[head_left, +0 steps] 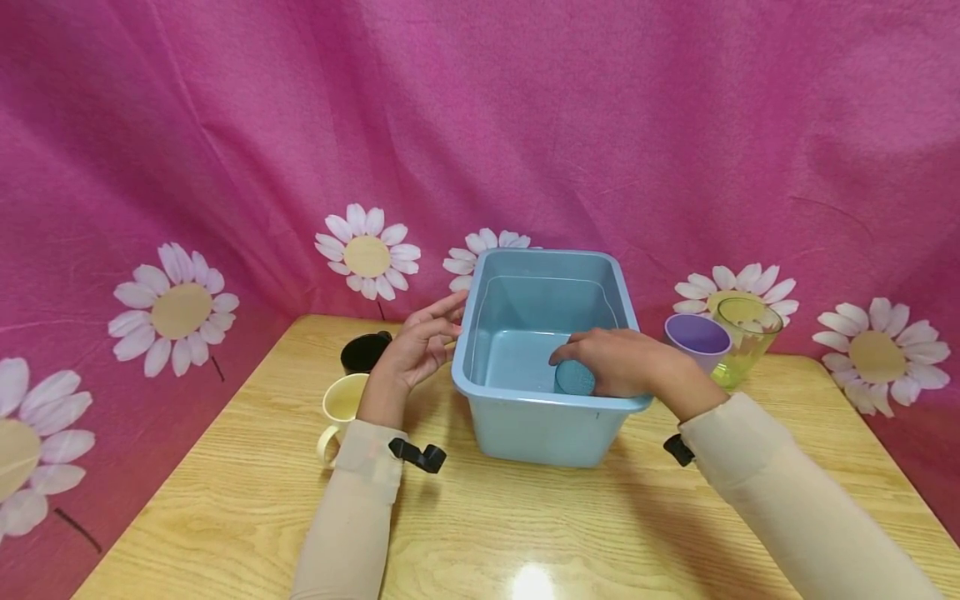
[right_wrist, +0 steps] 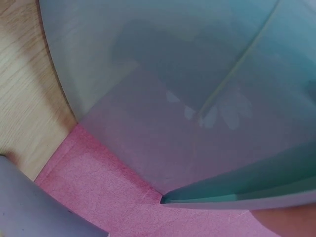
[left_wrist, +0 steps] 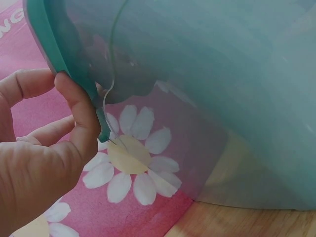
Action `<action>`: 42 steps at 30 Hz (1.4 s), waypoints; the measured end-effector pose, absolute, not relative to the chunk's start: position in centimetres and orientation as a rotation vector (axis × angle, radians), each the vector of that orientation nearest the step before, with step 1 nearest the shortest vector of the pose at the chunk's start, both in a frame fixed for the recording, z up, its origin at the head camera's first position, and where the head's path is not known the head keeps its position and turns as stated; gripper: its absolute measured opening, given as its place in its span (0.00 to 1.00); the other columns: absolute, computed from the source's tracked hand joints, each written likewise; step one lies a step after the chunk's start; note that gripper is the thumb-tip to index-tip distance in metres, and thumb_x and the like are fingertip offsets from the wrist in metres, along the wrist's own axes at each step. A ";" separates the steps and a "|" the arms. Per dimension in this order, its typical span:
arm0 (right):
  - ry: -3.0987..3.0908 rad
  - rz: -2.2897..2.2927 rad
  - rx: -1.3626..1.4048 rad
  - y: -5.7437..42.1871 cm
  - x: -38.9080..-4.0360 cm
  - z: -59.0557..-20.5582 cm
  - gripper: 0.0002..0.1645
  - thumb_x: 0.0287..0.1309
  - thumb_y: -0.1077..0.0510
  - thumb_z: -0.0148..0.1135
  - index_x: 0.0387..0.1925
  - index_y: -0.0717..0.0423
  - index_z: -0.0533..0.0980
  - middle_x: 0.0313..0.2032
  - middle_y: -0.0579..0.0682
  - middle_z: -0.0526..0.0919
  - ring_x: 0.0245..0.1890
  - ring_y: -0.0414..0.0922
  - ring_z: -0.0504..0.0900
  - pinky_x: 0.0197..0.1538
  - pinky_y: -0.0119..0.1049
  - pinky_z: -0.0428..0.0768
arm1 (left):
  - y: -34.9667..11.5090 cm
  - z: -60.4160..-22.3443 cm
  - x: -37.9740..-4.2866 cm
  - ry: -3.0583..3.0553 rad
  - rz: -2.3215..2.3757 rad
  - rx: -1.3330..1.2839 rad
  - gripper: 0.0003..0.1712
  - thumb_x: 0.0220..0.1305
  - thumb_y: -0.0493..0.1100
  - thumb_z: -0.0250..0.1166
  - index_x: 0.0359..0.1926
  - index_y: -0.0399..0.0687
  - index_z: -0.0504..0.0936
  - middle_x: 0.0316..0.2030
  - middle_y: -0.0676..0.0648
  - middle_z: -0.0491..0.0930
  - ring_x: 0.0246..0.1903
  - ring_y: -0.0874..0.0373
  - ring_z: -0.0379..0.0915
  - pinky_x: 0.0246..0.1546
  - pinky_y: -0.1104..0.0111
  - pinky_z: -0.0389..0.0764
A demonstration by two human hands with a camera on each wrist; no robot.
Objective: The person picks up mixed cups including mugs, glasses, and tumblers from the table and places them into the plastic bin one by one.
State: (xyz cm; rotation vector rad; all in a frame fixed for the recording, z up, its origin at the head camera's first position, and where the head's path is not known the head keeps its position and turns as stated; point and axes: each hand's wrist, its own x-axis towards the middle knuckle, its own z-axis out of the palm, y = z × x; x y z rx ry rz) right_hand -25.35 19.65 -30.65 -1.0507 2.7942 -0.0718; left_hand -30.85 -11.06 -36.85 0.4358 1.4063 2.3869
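Note:
A light blue plastic tub (head_left: 540,429) stands on the table. My right hand (head_left: 611,360) reaches over its right rim and grips a teal cup (head_left: 575,378) inside. The cup's round, flat end faces up; my fingers hide part of its side. In the right wrist view, the tub wall (right_wrist: 148,98) fills most of the picture, and only a bit of my hand (right_wrist: 291,219) shows past the rim. At the left, fingers of my left hand (head_left: 420,342) touch the tub's rim from outside. The left wrist view shows those bent fingers (left_wrist: 79,106) against the rim (left_wrist: 54,44).
Left of the tub stand a black cup (head_left: 363,353) and a cream mug (head_left: 345,400) beside my left wrist. To the right are a purple cup (head_left: 697,337) and a see-through yellow-green cup (head_left: 746,342). A pink flowered cloth (head_left: 525,125) hangs behind the wooden table (head_left: 480,525).

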 end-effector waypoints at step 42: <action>3.064 -0.349 -1.035 25.0 -24.2 -25.8 0.30 0.63 0.48 0.70 0.62 0.56 0.78 0.57 0.58 0.80 0.56 0.58 0.78 0.59 0.58 0.76 | -11.1 -36.9 -30.9 1.365 2.391 0.452 0.38 0.68 0.25 0.48 0.79 0.41 0.58 0.74 0.35 0.60 0.43 0.57 0.80 0.46 0.65 0.85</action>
